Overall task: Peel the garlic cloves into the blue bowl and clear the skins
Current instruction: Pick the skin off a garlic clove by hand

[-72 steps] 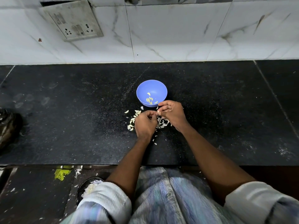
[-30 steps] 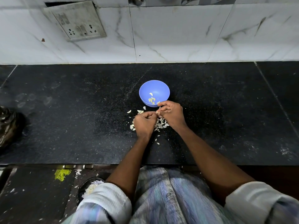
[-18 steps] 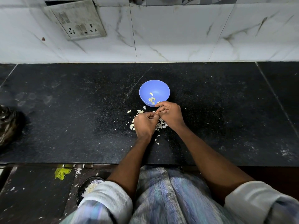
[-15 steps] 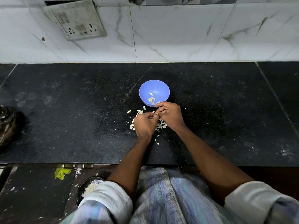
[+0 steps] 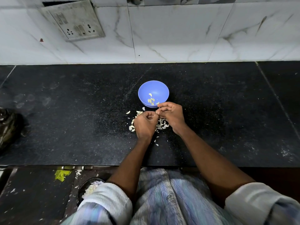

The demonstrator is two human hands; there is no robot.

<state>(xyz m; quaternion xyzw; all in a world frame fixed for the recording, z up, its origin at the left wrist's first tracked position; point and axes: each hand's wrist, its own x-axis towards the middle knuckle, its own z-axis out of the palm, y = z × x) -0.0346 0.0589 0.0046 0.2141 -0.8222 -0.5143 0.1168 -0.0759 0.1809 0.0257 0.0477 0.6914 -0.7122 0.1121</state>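
A blue bowl stands on the black counter and holds several peeled garlic cloves. Just in front of it my left hand and my right hand meet, fingers curled, pinching a small garlic clove between their tips; the clove is almost fully hidden. A pile of white garlic skins lies under and around both hands, with a few loose pieces to the left.
A white tiled wall with a socket plate backs the counter. A dark crumpled bag sits at the left edge. On the floor below lie a dark container with white scraps and a yellow scrap.
Both hands stay together over the skin pile, their fingers working slightly on the clove. The bowl and the skins have not moved.
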